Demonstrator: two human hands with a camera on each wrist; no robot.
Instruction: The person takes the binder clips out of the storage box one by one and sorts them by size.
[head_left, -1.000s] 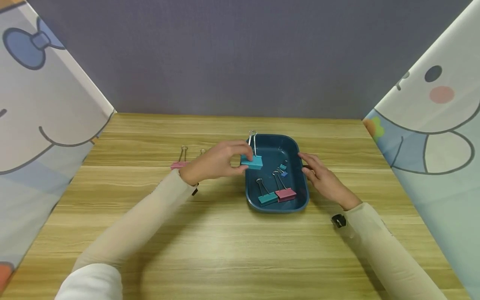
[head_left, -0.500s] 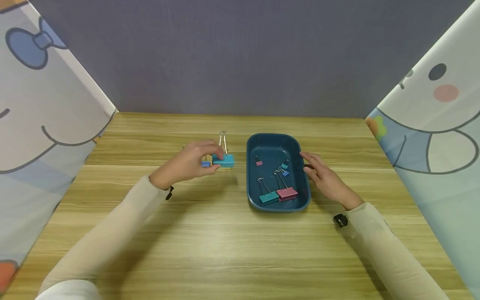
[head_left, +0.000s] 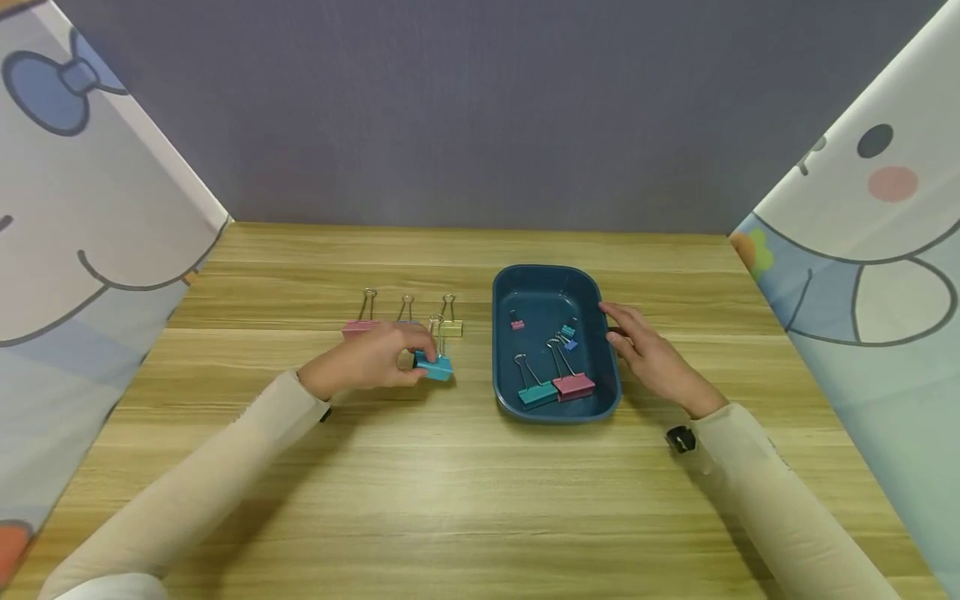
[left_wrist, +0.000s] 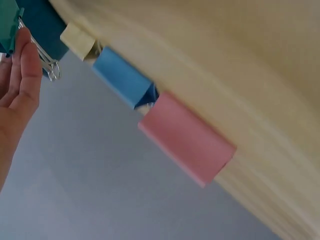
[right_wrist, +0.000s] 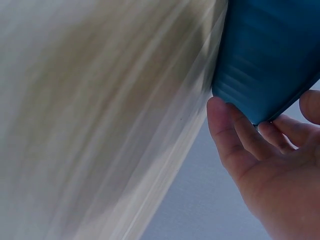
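My left hand (head_left: 367, 358) pinches a large teal binder clip (head_left: 435, 367) between thumb and fingers, left of the tray; whether the clip touches the table cannot be told. Its wire handles point up and away. In the left wrist view the same teal clip (left_wrist: 7, 27) shows at the top left corner by the fingertips. Behind the hand stand a pink binder clip (head_left: 358, 327), a mostly hidden blue binder clip (left_wrist: 122, 77) and a yellow binder clip (head_left: 452, 328), in a row. My right hand (head_left: 660, 367) rests its extended fingers against the dark blue tray's (head_left: 617, 392) right side.
Inside the tray lie a large teal clip (head_left: 537, 394), a large pink clip (head_left: 573, 387), a small pink clip (head_left: 517, 325), a small teal clip (head_left: 568, 331) and a small blue clip (head_left: 571, 344). A grey panel (head_left: 480, 117) borders the wooden table's far edge.
My left hand has carried the teal clip from over the tray's left edge leftward, then nearer to me in front of the row of clips. The right hand stays at the tray.
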